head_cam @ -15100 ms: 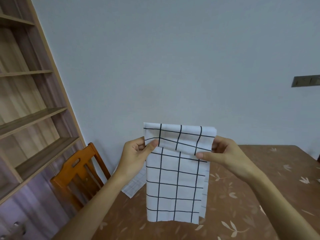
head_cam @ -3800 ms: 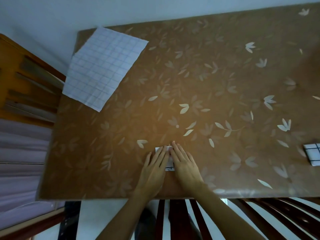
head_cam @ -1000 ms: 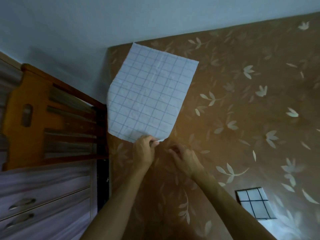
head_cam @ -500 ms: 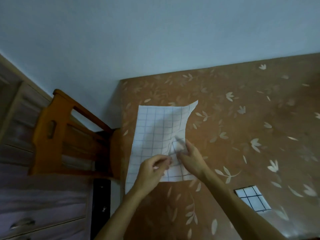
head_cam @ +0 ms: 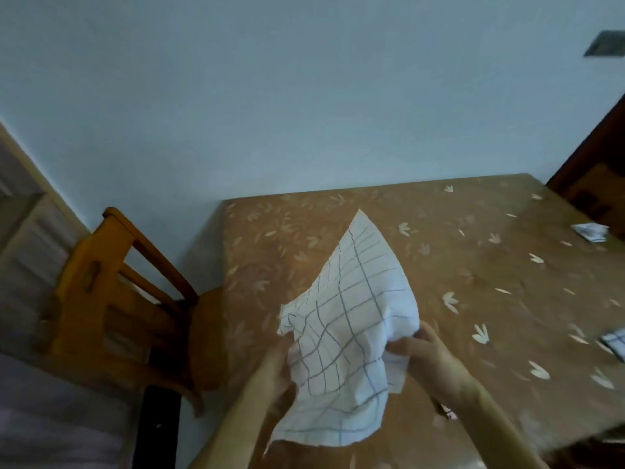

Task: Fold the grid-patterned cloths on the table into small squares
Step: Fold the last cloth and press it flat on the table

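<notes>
At far left, a wooden chair (head_cam: 111,299) stands just beside the table's short edge, tucked in & out of the way. Next comes the table (head_cam: 257,252), w/ a brown leaf-print cover. Near its front edge the left hand (head_cam: 275,365) sits under the grid cloth (head_cam: 348,319). Its fingers are hidden behind the fabric, so I can't tell if it pinches the edge or only props it from below. The cloth is white w/ thin dark grid lines, unfolded, lifted off the table & bunched in the middle. One corner points up & away, and the lower hem hangs over the near table edge. It's prob. held in the air like this to shake it flat & find the corners before the 1st fold, b/c a crumpled sheet won't line up. The right hand (head_cam: 429,357) pinches the cloth's right edge, fingers & thumb curled round a gathered bit. The hands are apart w/ the cloth spanning between them. Farther right, a folded cloth (head_cam: 590,231) lies near the far right edge, and a second folded cloth (head_cam: 615,343) is cut off by the frame. Both are well apart from the hands, likely parked there as finished ones to leave working room. At top right is a dark wall plate (head_cam: 605,44). This cloth looks to be at the very start of its folding.
</notes>
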A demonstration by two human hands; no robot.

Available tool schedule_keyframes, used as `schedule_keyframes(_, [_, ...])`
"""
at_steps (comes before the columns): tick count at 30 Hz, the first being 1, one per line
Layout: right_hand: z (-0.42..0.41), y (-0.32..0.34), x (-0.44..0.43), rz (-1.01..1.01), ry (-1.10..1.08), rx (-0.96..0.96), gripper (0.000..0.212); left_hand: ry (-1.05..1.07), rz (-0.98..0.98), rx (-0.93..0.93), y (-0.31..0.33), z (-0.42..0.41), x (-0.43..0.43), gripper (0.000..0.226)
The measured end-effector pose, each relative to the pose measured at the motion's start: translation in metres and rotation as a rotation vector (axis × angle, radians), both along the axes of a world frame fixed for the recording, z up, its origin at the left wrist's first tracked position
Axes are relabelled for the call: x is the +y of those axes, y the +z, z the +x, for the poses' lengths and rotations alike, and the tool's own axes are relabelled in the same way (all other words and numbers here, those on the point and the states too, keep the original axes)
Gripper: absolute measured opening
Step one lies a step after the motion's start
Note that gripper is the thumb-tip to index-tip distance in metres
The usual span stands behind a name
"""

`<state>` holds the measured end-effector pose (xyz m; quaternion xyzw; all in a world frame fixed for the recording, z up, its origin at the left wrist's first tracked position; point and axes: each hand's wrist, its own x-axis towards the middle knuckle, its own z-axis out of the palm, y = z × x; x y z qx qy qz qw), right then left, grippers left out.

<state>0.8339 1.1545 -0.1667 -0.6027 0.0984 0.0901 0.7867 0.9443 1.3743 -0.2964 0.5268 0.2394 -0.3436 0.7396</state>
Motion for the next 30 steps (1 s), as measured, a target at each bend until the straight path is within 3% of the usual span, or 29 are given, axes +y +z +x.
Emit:
schedule_keyframes(2, [-0.025,-0.003,-0.011,0.152,-0.044,0.043,0.052,0.034,-0.177,-0.039,0.015,0.005,-0.003,0.023])
schedule_keyframes(4, [-0.039,-0.005,-0.016,0.26,-0.097,0.092,0.076,-0.04,-0.094,-0.17,0.031,0.016,0.005,0.021])
schedule_keyframes(7, [-0.033,-0.019,-0.022,0.199,-0.195,0.139,0.058,-0.179,-0.04,-0.279,0.038,0.023,0.028,0.042])
schedule_keyframes(10, [-0.008,-0.031,-0.015,-0.011,-0.266,0.139,0.046,-0.26,-0.03,-0.31,0.043,0.018,0.051,0.027])
schedule_keyframes(13, [0.015,-0.033,-0.004,-0.189,-0.276,0.082,0.028,-0.303,-0.079,-0.318,0.048,0.017,0.071,0.033])
schedule_keyframes(17, [0.03,-0.011,0.008,-0.253,-0.19,-0.014,0.027,-0.227,0.011,-0.394,0.077,0.03,0.095,0.042])
schedule_keyframes(21, [0.042,0.019,0.007,-0.261,-0.152,-0.155,0.023,-0.204,0.182,-0.59,0.115,0.041,0.119,0.03])
schedule_keyframes(26, [0.059,0.061,0.003,-0.236,-0.259,-0.32,0.023,-0.058,0.11,-0.7,0.164,0.048,0.15,0.023])
schedule_keyframes(30, [0.074,0.085,0.002,-0.246,-0.201,-0.362,0.031,-0.069,0.117,-0.77,0.185,0.051,0.163,0.027])
